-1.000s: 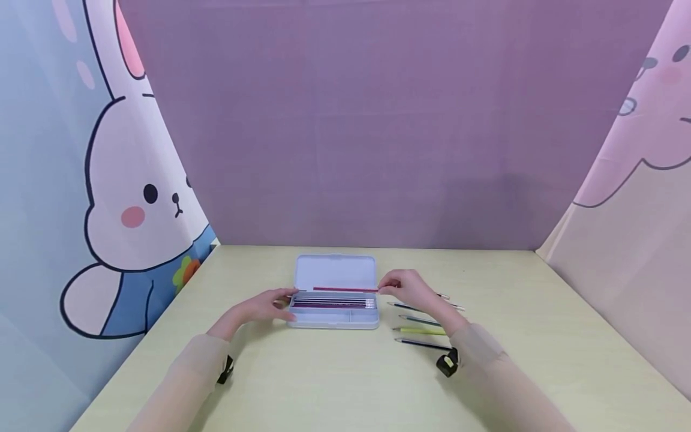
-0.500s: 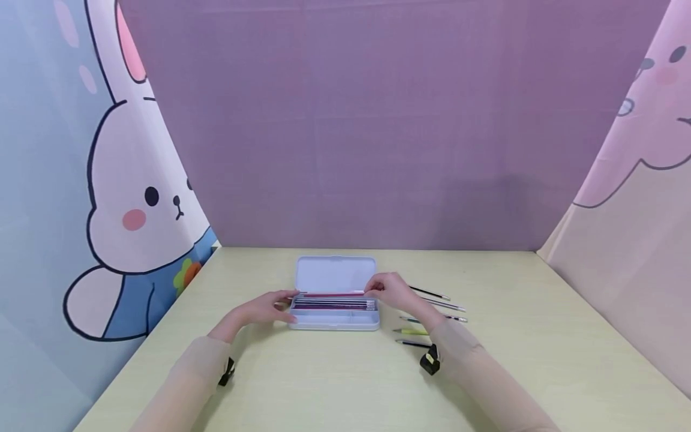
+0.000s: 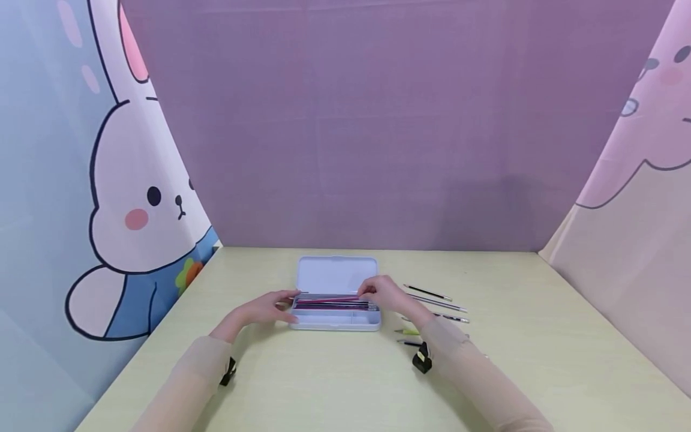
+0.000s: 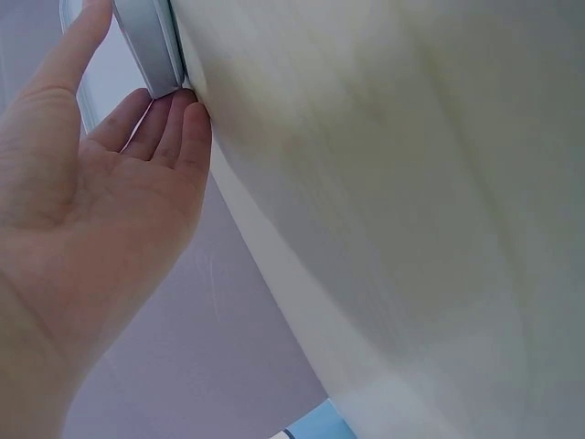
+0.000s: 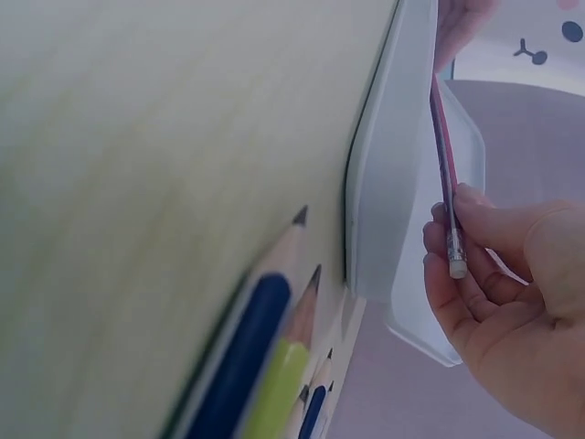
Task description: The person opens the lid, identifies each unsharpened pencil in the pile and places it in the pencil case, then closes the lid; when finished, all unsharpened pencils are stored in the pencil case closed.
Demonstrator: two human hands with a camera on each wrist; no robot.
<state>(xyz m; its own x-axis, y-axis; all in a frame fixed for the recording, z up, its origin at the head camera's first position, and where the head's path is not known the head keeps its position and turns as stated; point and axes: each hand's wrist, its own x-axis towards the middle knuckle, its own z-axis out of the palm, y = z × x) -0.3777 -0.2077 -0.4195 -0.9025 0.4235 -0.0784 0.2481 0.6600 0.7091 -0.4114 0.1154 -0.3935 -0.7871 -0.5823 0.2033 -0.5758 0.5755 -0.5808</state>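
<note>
An open pale blue-white pencil case (image 3: 321,320) lies on the table, its lid (image 3: 337,273) tipped back. My left hand (image 3: 259,310) holds the case's left end, thumb at the front and fingers at the back; the left wrist view shows these fingers (image 4: 169,128) against the case's end. Over the rear compartment, my right hand (image 3: 385,293) pinches a red pencil (image 5: 441,137) near its eraser end. This pencil slants slightly above several dark and red pencils (image 3: 335,305) lying in that compartment. The front compartment has a small divider.
Several loose pencils lie right of the case, among them a black pencil (image 3: 429,293), a yellow-green pencil (image 5: 274,384) and a navy pencil (image 5: 242,357). My right forearm covers part of them. A purple curtain (image 3: 345,132) hangs behind the table (image 3: 324,378).
My right hand has moved left and slightly down with the red pencil, from beside the lid's right edge to over the rear compartment. My left hand stays at the case's left end.
</note>
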